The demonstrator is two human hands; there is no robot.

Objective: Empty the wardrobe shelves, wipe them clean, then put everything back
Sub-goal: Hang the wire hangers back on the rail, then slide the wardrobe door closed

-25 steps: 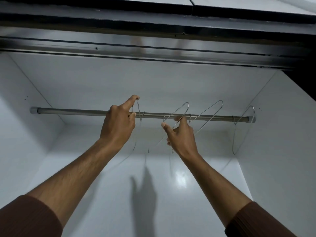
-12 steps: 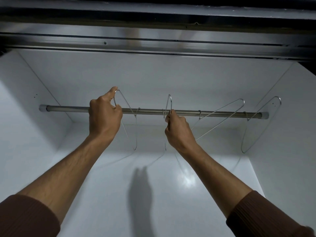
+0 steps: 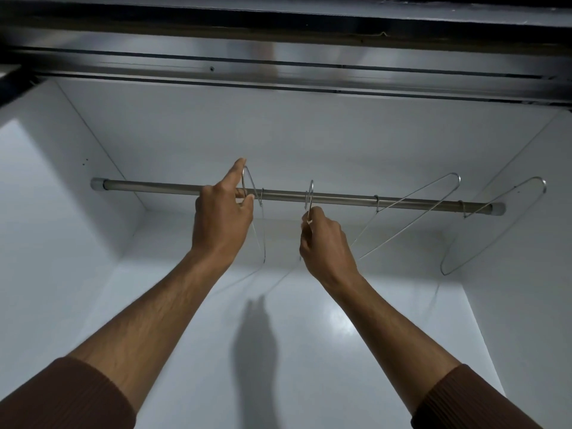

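Observation:
A grey metal rail (image 3: 340, 200) runs across the white wardrobe compartment. Several thin wire hangers hang on it. My left hand (image 3: 221, 216) pinches the leftmost wire hanger (image 3: 251, 184) at its upper loop, level with the rail. My right hand (image 3: 325, 246) grips a second wire hanger (image 3: 309, 193) just under the rail, near the middle. Two more wire hangers hang free, one (image 3: 433, 196) right of centre and one (image 3: 507, 199) at the rail's right end, both tilted up to the right.
The wardrobe back panel (image 3: 278, 140) and side walls (image 3: 46, 227) are bare white. The glossy white shelf floor (image 3: 309, 351) below carries the shadow of my hands. A dark sliding-door track (image 3: 278, 66) runs overhead.
My left hand slid left along the rail with its hanger. My right hand took hold of the middle hanger and turned it edge-on. The view shifted, showing more of the right end.

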